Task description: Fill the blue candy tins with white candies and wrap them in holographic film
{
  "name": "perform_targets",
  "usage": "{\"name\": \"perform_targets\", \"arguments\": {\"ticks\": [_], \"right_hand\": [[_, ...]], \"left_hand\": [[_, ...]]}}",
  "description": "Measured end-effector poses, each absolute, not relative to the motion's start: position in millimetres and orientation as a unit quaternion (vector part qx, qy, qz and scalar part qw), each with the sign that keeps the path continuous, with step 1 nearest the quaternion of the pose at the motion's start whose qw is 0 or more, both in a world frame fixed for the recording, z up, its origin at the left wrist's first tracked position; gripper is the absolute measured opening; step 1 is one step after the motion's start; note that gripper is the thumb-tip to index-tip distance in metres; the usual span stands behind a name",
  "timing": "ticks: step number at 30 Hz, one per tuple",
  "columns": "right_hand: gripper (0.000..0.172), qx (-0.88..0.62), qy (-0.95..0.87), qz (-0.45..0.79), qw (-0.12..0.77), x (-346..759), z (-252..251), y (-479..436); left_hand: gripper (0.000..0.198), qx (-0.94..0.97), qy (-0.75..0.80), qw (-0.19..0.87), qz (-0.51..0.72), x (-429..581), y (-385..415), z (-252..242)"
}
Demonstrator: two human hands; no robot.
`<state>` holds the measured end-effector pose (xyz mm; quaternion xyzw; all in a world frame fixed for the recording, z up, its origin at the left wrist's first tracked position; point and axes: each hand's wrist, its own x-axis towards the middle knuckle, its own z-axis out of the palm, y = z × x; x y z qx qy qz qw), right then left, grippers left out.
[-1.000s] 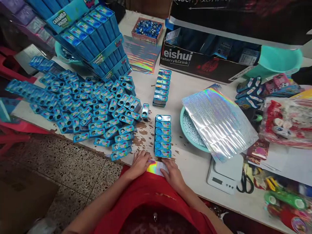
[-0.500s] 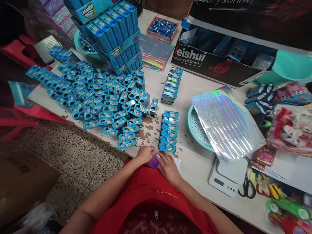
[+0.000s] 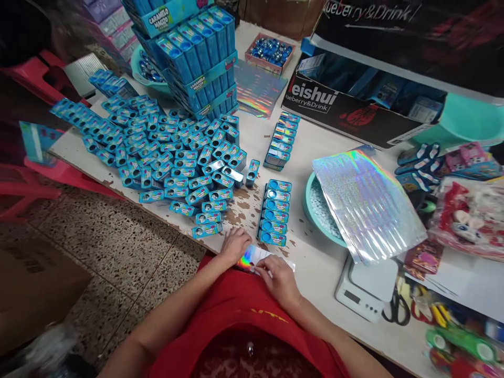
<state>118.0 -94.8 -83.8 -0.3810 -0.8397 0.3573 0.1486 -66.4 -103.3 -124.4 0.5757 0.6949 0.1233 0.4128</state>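
Holographic sticker strip (image 3: 254, 258): lies at near edge of table (image 3: 315, 265), just before a row of blue candy boxes (image 3: 273, 212). Left hand (image 3: 235, 245), fingers flat, pins its left end steady; right hand (image 3: 279, 278) pinches its right part.

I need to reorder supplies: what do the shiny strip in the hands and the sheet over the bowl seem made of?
The strip and sheet: thin holographic film, glossy, by their rainbow glints; plastic or foil-coated paper, I cannot tell.

A holographic sheet (image 3: 366, 202) hides much of the teal bowl (image 3: 305, 207); the right hand (image 3: 280, 282) covers part of the foil strip (image 3: 255, 256).
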Motion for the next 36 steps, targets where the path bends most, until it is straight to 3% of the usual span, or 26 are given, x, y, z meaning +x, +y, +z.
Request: {"name": "perform_targets", "arguments": {"ticks": [4,7,9,15,24,29,36], "right_hand": [[0.017,-0.476,-0.696,0.498,0.202,119.6,-46.3,-82.3],[0.019,-0.518,-0.624,0.539,0.229,117.1,-38.7,-76.0],[0.021,-0.544,-0.585,0.550,0.244,114.0,-44.2,-75.5],[0.030,-0.643,-0.517,0.474,0.306,103.7,-83.9,-79.0],[0.028,-0.681,-0.558,0.327,0.344,95.9,-112.1,-70.0],[0.027,-0.706,-0.499,0.356,0.355,95.4,-120.3,-66.4],[0.043,-0.723,-0.436,0.403,0.353,99.9,-121.4,-65.1]], "left_hand": [[0.036,0.465,0.605,0.543,0.349,-71.6,-119.5,-91.5],[0.037,0.390,0.522,0.667,0.360,-64.2,-122.5,-76.2],[0.030,0.357,0.529,0.692,0.338,-57.8,-118.5,-74.5],[0.021,0.436,0.614,0.603,0.263,-54.3,-94.1,-77.7],[0.016,0.558,0.663,0.465,0.183,-53.7,-72.0,-87.5],[0.016,0.548,0.670,0.453,0.215,-46.6,-74.9,-112.5],[0.034,0.527,0.719,0.396,0.220,-41.8,-95.5,-130.2]]}}
